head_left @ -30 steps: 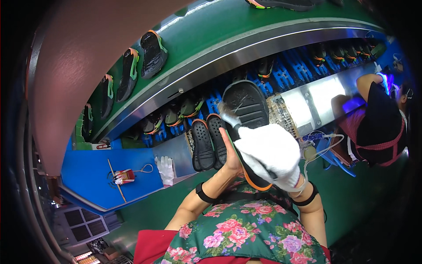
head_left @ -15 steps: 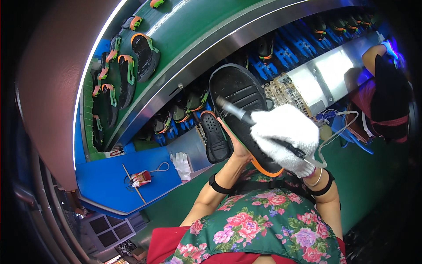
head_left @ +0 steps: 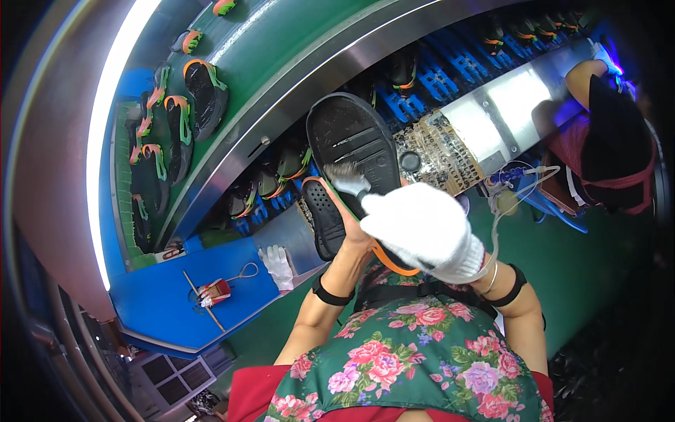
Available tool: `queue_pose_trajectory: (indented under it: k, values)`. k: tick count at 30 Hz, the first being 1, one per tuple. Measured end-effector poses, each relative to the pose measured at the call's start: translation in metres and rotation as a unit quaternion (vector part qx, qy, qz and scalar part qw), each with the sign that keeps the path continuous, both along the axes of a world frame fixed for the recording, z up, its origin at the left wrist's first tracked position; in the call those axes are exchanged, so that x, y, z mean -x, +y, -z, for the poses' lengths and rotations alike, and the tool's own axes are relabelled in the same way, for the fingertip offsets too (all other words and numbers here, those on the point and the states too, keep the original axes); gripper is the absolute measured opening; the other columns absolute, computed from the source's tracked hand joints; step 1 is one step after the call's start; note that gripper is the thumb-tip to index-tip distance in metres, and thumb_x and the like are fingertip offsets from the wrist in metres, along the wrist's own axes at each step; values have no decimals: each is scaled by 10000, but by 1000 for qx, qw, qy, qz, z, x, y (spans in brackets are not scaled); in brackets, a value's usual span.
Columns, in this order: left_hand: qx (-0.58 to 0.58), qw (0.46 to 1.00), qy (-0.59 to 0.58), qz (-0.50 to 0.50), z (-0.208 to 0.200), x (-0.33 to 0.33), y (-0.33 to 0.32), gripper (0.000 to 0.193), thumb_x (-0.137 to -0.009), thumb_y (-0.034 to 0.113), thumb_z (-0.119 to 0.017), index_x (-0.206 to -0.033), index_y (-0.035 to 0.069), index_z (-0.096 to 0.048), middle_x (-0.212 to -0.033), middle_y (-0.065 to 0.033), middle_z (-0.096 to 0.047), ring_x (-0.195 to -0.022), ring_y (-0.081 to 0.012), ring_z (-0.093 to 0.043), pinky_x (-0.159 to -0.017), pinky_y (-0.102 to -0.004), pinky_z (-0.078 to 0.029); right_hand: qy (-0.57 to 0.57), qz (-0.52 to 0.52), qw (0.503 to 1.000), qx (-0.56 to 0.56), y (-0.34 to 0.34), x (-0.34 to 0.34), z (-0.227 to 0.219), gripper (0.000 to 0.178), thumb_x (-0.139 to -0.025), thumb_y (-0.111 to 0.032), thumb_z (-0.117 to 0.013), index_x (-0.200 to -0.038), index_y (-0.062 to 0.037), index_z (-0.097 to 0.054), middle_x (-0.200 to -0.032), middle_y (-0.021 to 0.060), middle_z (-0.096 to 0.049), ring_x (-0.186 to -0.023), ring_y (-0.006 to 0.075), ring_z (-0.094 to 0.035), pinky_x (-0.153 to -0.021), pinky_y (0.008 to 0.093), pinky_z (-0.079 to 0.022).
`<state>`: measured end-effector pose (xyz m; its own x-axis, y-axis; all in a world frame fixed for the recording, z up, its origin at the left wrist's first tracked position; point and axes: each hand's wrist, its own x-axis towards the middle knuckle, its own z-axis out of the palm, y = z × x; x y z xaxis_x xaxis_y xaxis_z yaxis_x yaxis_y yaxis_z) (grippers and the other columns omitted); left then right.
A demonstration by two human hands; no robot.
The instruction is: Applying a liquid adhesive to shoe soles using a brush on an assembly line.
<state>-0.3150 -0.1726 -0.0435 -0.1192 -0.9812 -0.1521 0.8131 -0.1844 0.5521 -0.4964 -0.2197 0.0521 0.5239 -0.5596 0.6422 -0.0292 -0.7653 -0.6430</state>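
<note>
My bare left hand [head_left: 356, 226] grips a large black shoe sole [head_left: 351, 133] with an orange edge at its near end. Its thumb lies along the left edge, while the other fingers are hidden beneath. My right hand [head_left: 422, 228], in a white knit glove, is closed around a brush [head_left: 355, 184]. The brush's bristles lie against the sole's upper face, near its left edge. A thin clear tube [head_left: 494, 232] runs up from behind the right hand. Just left of the held sole is another black sole [head_left: 323, 218] dotted with small holes.
Several shoe parts [head_left: 179, 141] with orange and green trim lie on the green conveyor [head_left: 281, 42] at upper left. A metal ledge [head_left: 485, 126] crosses behind my hands. The blue table [head_left: 155, 295] bears a small red box [head_left: 213, 293]; a white glove [head_left: 277, 267] lies beside it. Another person [head_left: 598, 141] works at far right.
The brush has moved nearer me along the sole, toward its left edge. Both hands and the held sole appear farther left, and the whole view has shifted slightly too.
</note>
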Motion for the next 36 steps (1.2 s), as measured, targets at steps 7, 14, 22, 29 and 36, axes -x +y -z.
queue_pose_trajectory:
  k: [7, 14, 22, 29, 36]
  values:
    - [-61, 995, 38, -68, -31, 5, -6, 1166, -778, 998, -235, -1340, 20, -534, -1111, -201, -671, -925, -288, -678, -831, -424, -583, -60, 20, 997, -32, -16, 12, -5, 301, -765, -42, -801, -1064, -81, -788, -1104, 131, -765, -885, 270, -735, -775, 382, -571]
    - [-25, 996, 76, 44, -44, 3, -20, 1227, -717, 1039, -240, -1214, -28, -588, -1001, -192, -678, -886, -305, -687, -791, -436, -589, -43, -33, 997, -62, 1, 14, -5, 325, -794, -58, -797, -1117, -81, -773, -1076, 97, -766, -929, 263, -728, -812, 373, -575]
    - [32, 993, 95, 68, -37, -2, -27, 1063, -787, 939, -462, -1186, -41, -549, -1015, -189, -651, -1063, -346, -632, -876, -462, -573, -42, -19, 999, -23, 11, 14, 3, 300, -759, -39, -810, -1053, -94, -787, -1057, 96, -772, -874, 253, -729, -740, 362, -576]
    - [11, 999, 49, 7, -38, -9, -27, 1209, -682, 1032, -311, -1325, 32, -529, -1067, -181, -651, -923, -344, -662, -817, -502, -576, -20, -6, 1000, -22, 9, 24, 0, 312, -770, -36, -803, -1075, -94, -783, -1060, 105, -768, -867, 270, -727, -741, 356, -570]
    - [72, 992, 97, 24, -36, -20, -35, 1270, -636, 1045, -353, -1329, -3, -532, -1111, -190, -640, -994, -358, -641, -855, -518, -571, -89, -36, 979, -178, 7, 28, 1, 283, -784, -32, -817, -1061, -65, -774, -994, 86, -770, -844, 240, -723, -745, 349, -580]
